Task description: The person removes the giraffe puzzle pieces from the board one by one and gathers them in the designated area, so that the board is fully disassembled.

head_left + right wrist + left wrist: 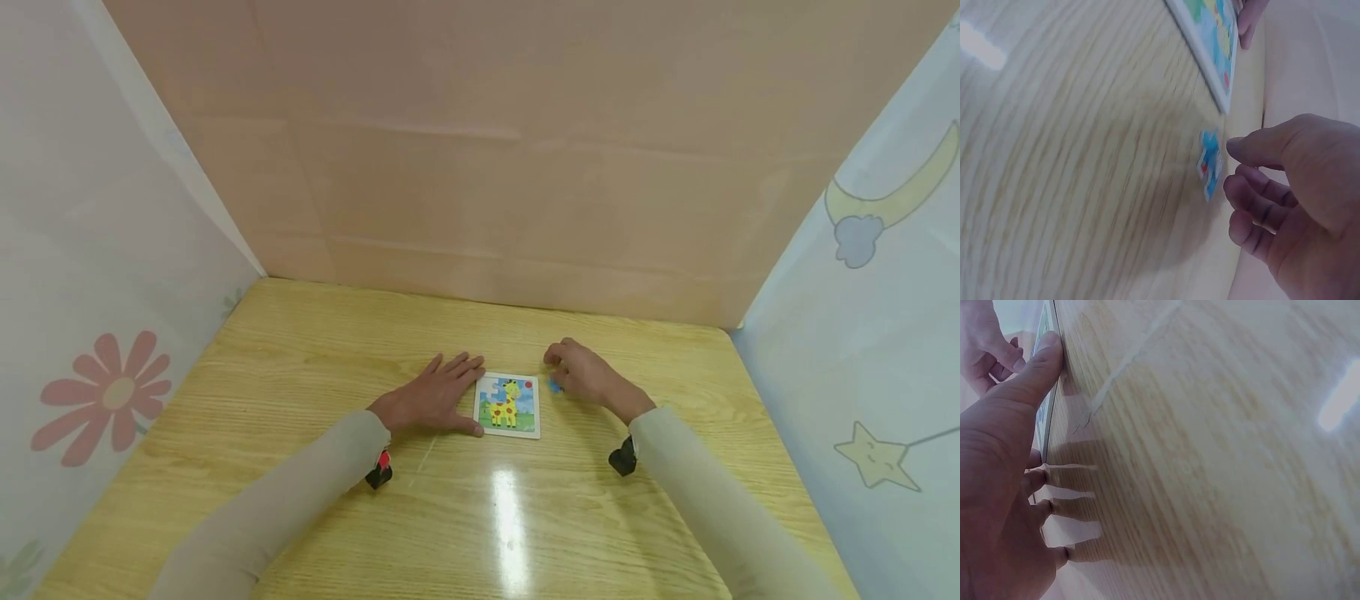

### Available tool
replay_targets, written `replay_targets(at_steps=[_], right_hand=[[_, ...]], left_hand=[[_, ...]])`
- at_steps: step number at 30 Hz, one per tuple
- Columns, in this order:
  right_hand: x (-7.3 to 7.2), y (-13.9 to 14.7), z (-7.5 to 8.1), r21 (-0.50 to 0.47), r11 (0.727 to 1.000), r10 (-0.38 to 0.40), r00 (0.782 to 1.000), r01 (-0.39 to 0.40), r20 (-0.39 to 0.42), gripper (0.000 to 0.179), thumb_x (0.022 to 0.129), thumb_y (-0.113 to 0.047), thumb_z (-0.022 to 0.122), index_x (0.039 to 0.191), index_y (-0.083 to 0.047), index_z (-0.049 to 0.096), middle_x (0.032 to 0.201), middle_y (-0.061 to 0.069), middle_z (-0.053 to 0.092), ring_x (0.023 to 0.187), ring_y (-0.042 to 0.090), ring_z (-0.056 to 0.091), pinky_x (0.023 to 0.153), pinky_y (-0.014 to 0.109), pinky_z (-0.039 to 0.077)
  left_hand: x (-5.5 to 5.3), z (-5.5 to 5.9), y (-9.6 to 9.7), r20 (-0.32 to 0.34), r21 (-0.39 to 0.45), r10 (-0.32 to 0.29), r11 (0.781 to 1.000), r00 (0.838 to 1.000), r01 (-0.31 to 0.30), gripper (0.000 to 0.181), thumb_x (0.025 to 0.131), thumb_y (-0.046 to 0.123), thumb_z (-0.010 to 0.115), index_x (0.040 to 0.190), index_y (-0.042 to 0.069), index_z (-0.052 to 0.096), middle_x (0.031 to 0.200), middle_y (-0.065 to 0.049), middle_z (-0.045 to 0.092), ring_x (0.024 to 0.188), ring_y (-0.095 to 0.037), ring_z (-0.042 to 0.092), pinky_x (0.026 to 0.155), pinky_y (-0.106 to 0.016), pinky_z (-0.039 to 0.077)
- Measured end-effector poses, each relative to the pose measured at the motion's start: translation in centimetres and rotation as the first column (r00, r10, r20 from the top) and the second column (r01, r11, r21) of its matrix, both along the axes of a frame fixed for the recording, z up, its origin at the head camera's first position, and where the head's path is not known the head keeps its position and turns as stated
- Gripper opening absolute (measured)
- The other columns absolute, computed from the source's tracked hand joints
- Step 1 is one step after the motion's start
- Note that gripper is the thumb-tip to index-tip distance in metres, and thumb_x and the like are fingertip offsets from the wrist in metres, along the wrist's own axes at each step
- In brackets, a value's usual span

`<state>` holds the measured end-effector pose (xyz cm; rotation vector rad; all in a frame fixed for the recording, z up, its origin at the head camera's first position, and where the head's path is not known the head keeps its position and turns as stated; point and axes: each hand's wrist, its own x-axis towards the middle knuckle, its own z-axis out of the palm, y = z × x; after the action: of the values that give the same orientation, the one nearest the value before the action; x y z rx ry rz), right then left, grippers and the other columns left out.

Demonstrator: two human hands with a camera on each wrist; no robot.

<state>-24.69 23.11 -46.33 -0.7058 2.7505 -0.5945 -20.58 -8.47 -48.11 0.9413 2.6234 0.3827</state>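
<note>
A square giraffe jigsaw puzzle (507,406) in a white frame lies on the table; a white, piece-shaped patch shows at its upper left. My left hand (435,397) rests spread at its left side, with the thumb (1049,347) at the near corner and the fingertips by the far one. To the right of the frame is a loose blue puzzle piece (1210,164) with a little red on it. Close beside that piece, my right hand (587,372) has its thumb and fingers bent and parted. A small gap shows between the thumb tip and the piece.
The wooden table (637,517) carries a bright light reflection in front of the puzzle. A tan sheet (480,167) stands along the back edge. Patterned white cloths hang at the left (75,250) and right (862,350) sides.
</note>
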Motion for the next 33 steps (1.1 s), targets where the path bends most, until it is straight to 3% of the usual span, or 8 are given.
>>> replay_targets(at_steps=[11,17,22,27,33], right_hand=[[1.2,-4.5,0.4,0.007,0.992,0.123,0.990,-0.124,0.062,0.023,0.104,-0.010,0.068,0.126,-0.009,0.071,0.120,0.008,0.066,0.110,0.024,0.068,0.099,0.046,0.059],[1.5,-6.2,0.2,0.019,0.982,0.186,0.979,-0.188,0.076,0.023,0.104,-0.012,0.070,0.127,-0.011,0.073,0.118,0.005,0.066,0.100,0.016,0.064,0.096,0.042,0.059],[1.5,-7.0,0.3,0.022,0.981,0.192,0.977,-0.195,0.097,0.023,0.105,-0.012,0.068,0.127,-0.012,0.073,0.117,0.007,0.065,0.094,0.015,0.061,0.093,0.041,0.058],[1.2,-7.4,1.0,0.016,0.981,0.186,0.967,-0.191,0.172,0.026,0.105,-0.010,0.065,0.131,-0.011,0.070,0.116,0.010,0.064,0.098,0.020,0.063,0.093,0.043,0.057],[0.3,-8.2,2.2,0.105,0.970,0.186,0.950,-0.218,0.250,0.022,0.104,-0.010,0.067,0.125,-0.015,0.067,0.114,0.011,0.060,0.095,0.023,0.058,0.089,0.042,0.054]], left_hand=[[0.0,-0.4,0.0,-0.003,-0.003,0.000,1.000,1.000,0.000,0.109,0.093,0.076,0.064,0.172,0.013,0.022,0.182,-0.004,0.012,0.171,-0.030,0.006,0.136,-0.065,0.007],[0.1,-0.3,0.1,0.001,0.019,-0.013,1.000,1.000,0.013,0.108,0.094,0.073,0.065,0.171,0.010,0.023,0.182,-0.006,0.014,0.170,-0.033,0.008,0.134,-0.067,0.008],[0.3,-0.3,0.0,0.002,0.031,-0.014,0.999,1.000,0.014,0.106,0.095,0.071,0.066,0.170,0.008,0.024,0.182,-0.008,0.015,0.170,-0.035,0.009,0.134,-0.068,0.008],[0.1,-0.5,0.0,-0.002,0.022,-0.004,1.000,1.000,0.004,0.108,0.095,0.073,0.064,0.172,0.011,0.021,0.182,-0.005,0.014,0.170,-0.032,0.007,0.135,-0.067,0.006],[-0.1,-0.4,0.1,-0.011,0.014,-0.008,1.000,1.000,0.008,0.108,0.095,0.075,0.063,0.173,0.016,0.017,0.183,-0.003,0.011,0.171,-0.031,0.006,0.135,-0.067,0.006]])
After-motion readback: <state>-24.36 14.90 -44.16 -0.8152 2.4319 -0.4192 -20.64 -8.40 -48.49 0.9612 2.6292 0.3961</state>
